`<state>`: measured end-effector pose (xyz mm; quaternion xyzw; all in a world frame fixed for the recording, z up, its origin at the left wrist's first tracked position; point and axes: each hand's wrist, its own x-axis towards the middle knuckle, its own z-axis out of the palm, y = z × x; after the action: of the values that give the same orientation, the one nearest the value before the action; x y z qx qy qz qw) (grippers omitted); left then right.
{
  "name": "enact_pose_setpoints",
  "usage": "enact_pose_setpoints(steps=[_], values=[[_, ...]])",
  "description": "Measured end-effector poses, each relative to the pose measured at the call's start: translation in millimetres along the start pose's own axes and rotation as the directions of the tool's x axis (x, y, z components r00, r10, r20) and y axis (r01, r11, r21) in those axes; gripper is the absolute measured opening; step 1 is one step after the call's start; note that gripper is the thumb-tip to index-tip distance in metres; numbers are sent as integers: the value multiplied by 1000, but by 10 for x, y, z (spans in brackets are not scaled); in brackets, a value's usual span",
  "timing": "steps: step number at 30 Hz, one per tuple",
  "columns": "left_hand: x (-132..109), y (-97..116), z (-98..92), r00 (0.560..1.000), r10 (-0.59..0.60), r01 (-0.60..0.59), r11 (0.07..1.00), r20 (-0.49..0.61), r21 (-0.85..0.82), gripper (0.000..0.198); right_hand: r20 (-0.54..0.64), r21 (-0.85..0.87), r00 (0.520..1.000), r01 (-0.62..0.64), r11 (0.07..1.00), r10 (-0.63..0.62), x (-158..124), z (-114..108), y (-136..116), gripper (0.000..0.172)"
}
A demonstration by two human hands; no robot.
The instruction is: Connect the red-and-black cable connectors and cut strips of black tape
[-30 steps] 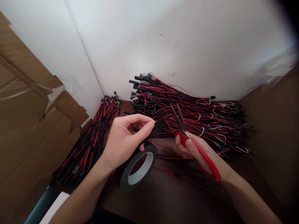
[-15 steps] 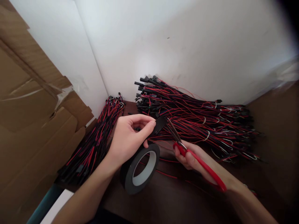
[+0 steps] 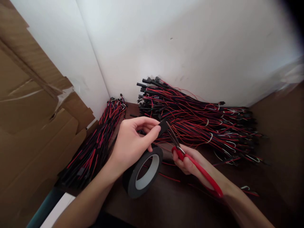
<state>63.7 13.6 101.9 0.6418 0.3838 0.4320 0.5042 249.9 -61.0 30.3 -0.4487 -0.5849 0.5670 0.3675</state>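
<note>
My left hand pinches the black tape between thumb and forefinger, and a short dark end sticks out past the fingertips. Below that hand hangs the roll of black tape, its pale core facing up and to the right. Red-handled scissors are in my right hand, with the blades pointing up and left. The blade tips are close beside the tape end; whether they touch it is hard to tell.
A large pile of red and black cables lies behind the hands along the white wall. Another cable bundle rests at the left, beside a cardboard box. Loose wires lie on the dark table.
My right hand and the scissors have shifted a little to the left. The tape end at my left fingertips has turned slightly, and that hand has barely moved.
</note>
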Motion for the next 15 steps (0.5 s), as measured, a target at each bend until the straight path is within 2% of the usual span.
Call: enact_pose_setpoints(steps=[9,15], values=[[-43,47,19,999,12,-12,1000,40,-1,30,-16,53,1000,-5,999,5,-32,59,-90,55],[-48,36,21,998,25,-25,1000,65,10,31,-6,108,1000,-6,994,7,-33,94,-64,55]])
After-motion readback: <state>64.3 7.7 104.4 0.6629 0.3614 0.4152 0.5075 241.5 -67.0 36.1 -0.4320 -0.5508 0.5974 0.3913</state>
